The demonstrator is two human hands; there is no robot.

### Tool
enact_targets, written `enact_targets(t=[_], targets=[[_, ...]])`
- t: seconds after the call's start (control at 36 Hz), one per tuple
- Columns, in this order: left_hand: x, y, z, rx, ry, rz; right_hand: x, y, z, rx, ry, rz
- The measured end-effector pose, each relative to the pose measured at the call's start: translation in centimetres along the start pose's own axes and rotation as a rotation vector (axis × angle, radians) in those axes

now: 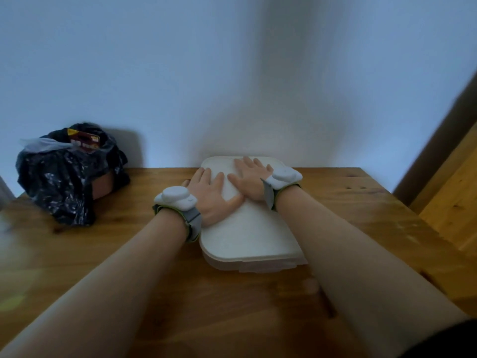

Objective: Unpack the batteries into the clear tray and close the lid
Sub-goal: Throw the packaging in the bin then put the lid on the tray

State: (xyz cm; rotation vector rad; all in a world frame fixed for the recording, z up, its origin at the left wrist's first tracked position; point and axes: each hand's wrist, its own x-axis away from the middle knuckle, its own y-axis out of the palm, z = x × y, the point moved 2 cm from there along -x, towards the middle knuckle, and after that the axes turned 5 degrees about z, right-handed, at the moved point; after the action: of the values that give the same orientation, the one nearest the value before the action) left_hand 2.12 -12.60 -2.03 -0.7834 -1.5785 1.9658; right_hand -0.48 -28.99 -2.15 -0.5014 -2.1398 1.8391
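A clear tray (pixel 271 266) stands in the middle of the wooden table with its white lid (pixel 245 233) lying flat on top. My left hand (pixel 210 193) rests palm down on the lid's left far part, fingers spread. My right hand (pixel 249 180) lies flat on the far part of the lid, fingers spread toward the wall. Neither hand holds anything. White devices are strapped to both wrists. The lid hides whatever is inside the tray, so no batteries show.
A black plastic bag (pixel 64 182) stands at the table's back left, with a red and yellow package (pixel 86 142) sticking out of its top. The wall runs right behind the table (pixel 154 267). A wooden surface (pixel 454 202) lies to the right.
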Motion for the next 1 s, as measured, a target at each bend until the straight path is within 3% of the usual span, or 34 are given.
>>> enact_targets(t=[0.67, 0.86, 1.0], targets=[[-0.2, 0.2, -0.1, -0.009, 0.013, -0.018, -1.3, 1.0, 0.7, 0.03, 0.027, 0.065], [-0.5, 0.4, -0.3, 0.117, -0.001, -0.042, 0.7, -0.1, 0.5, -0.006, 0.043, 0.016], [-0.5, -0.3, -1.0, 0.232, -0.011, 0.037, 3.9, -2.0, -0.7, 0.009, 0.051, 0.015]])
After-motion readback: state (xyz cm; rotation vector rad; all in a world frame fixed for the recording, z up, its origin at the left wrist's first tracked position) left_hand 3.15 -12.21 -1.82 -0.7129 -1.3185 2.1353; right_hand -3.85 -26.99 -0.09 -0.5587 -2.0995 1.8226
